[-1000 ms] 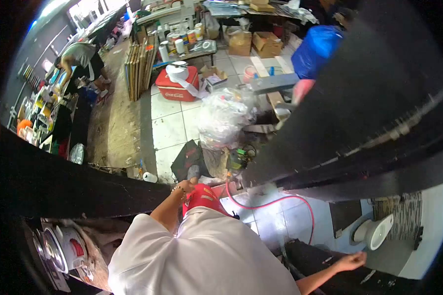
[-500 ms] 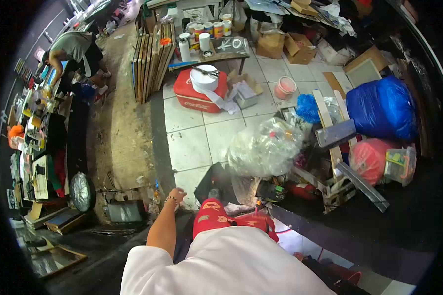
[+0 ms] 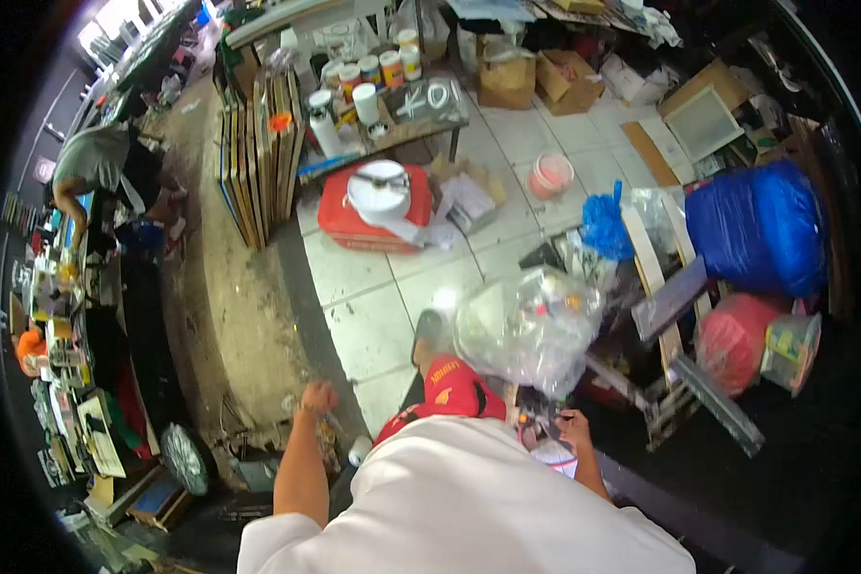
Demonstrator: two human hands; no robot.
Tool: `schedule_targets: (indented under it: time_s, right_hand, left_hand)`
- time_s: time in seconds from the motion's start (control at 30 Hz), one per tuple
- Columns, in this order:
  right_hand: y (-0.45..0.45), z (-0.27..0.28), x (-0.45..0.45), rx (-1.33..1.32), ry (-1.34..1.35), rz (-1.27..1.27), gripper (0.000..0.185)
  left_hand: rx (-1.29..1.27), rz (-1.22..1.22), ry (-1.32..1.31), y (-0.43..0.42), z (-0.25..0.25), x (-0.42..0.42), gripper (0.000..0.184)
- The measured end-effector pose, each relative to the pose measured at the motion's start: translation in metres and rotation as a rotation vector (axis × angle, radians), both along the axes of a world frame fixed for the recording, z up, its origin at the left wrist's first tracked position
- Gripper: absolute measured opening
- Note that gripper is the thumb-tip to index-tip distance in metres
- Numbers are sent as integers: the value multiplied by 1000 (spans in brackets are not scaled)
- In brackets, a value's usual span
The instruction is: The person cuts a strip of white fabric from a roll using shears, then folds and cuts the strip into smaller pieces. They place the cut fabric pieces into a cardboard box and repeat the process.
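Note:
My left hand [image 3: 319,397] hangs out at the left, over the worn brown floor strip [image 3: 234,316]; its fingers look loosely curled but blurred, and no object shows in it. Lower right of centre is my right hand [image 3: 574,428], fingers bent and apart, with nothing visible in it. It is close to the power tool and clutter [image 3: 536,411] on the floor, below the large clear plastic bag [image 3: 531,325]. Between my hands are my red shorts [image 3: 454,387] and one foot [image 3: 432,330] on white tiles.
A red cooler [image 3: 368,236] carries a white roll. Upright boards [image 3: 258,158] lean beside a low table [image 3: 430,120] with jars. Blue bags [image 3: 756,230], a pink bucket [image 3: 550,176], planks and a metal bar [image 3: 717,407] lie right. Another person [image 3: 96,167] bends over the left workbench.
The view has moved forward out of the dark opening onto the tiled floor. My left hand has swung outward to the left; my right hand has come back into view beside my shorts.

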State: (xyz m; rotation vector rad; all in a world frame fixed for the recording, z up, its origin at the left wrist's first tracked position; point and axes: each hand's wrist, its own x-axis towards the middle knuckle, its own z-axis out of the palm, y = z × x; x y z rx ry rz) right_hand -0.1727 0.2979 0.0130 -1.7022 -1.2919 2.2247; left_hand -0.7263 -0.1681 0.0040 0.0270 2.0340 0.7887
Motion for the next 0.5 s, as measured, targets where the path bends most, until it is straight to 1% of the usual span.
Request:
schedule_targets:
  time_s: [0.07,0.1,0.13,0.17,0.2,0.23,0.27,0.33,0.37,0.4,0.43,0.47,0.5]
  right_hand:
    - [16,4,-76,-7,-203,71,29]
    - [27,7,-111,174,-186,216,31]
    - [36,14,-138,345,-177,375,33]
    - [53,23,-174,253,-67,322,33]
    - [71,36,-212,168,45,273,34]
    - [86,44,-246,219,61,311,30]
    - [102,51,-279,269,73,356,26]
    - [132,72,-347,481,50,551,19]
    - [148,74,-378,490,55,575,19]
    - [161,74,-410,477,130,588,16]
    - [173,73,-441,461,205,595,13]
    - [185,80,-473,460,213,606,13]
    - [195,97,-504,482,212,658,11]
  left_hand:
    - [145,-44,294,-27,-30,6,33]
    - [-15,136,45,-10,7,2,37]
    - [-191,324,-211,13,61,10,41]
    - [-180,323,-207,10,42,0,41]
    - [-78,132,-91,-3,12,-4,45]
    - [12,-52,6,-12,-4,4,50]
    - [18,-38,-13,2,1,3,50]
    - [-190,320,-238,41,13,-14,56]
    - [-101,507,-274,52,0,-17,54]
    - [-92,528,-270,67,2,-25,54]
    - [-59,445,-205,85,2,-36,49]
    - [-32,357,-143,97,3,-46,45]
    - [0,270,-146,97,-25,-59,37]
